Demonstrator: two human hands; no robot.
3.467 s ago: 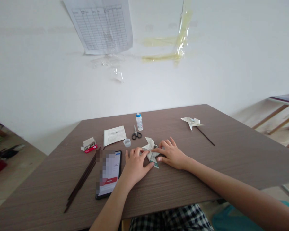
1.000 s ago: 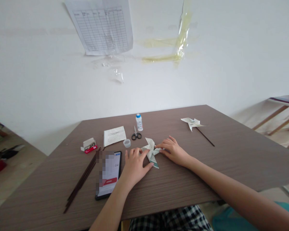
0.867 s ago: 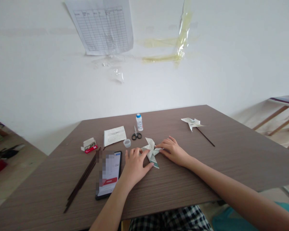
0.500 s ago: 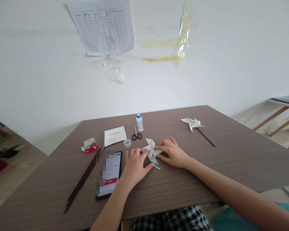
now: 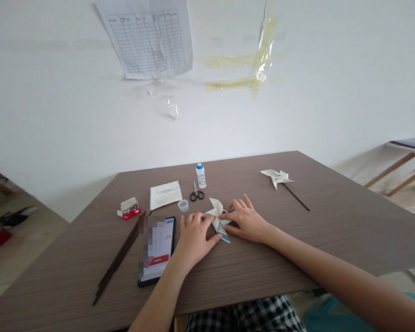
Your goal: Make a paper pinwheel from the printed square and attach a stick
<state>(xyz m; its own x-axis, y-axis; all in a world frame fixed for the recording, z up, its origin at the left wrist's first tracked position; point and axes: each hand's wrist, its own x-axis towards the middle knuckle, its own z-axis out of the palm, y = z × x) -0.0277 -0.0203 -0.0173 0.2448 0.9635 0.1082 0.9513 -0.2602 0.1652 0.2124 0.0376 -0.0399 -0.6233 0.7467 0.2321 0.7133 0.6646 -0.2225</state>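
Observation:
A folded newsprint pinwheel (image 5: 216,209) lies on the table between my two hands. Thumb and index finger of my left hand (image 5: 194,240) hold its left and lower blades against the tabletop. From the right, my right hand (image 5: 248,222) presses its index finger near the centre and its thumb on the lower right side, with the other fingers lifted. Both hands partly cover the blades. Just beyond them are black-handled scissors (image 5: 197,195), a small clear plastic cap or cup (image 5: 183,205) and a white bottle with a blue cap (image 5: 201,176).
Left of my hands lie a phone (image 5: 159,251), thin dark sticks (image 5: 115,263) and an open red-and-white box (image 5: 129,210) of small metal pieces. Behind stands a stack of printed paper (image 5: 166,195). Another pinwheel on a stick (image 5: 277,177) rests at the right back, near the wall.
My right hand's index finger and thumb have slid slightly left, toward the pinwheel's centre. My left hand and the pinwheel stay nearly still.

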